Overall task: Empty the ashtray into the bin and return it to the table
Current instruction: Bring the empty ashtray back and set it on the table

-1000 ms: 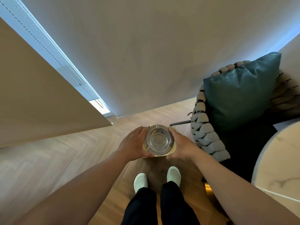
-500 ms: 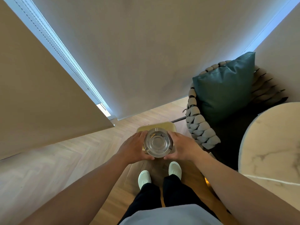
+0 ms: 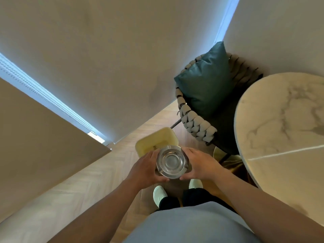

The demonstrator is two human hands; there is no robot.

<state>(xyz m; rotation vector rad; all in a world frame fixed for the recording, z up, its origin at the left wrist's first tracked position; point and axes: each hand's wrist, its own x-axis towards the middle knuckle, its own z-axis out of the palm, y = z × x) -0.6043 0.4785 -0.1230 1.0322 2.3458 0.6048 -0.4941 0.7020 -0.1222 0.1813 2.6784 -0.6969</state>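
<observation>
The person holds a round glass ashtray [image 3: 171, 162] between both hands, the left hand [image 3: 146, 168] curled against its left side and the right hand [image 3: 199, 164] against its right side, fingers closed around the rim. The ashtray is upright, in the air above the floor, and its far edge overlaps the near rim of the pale yellow bin [image 3: 150, 140] that stands on the wooden floor. The bowl looks clear, so I judge that the emptying is done and the step in hand is to carry it back. To do this well, it should stay level, both hands should keep a firm hold on the smooth glass, and the body should turn right toward the round marble table [image 3: 280, 120], avoiding the woven chair [image 3: 196, 123] with the teal cushion [image 3: 205, 85]. Compared with half a second ago, more of the bin is uncovered beyond the ashtray, and the table fills a larger part of the right side.
</observation>
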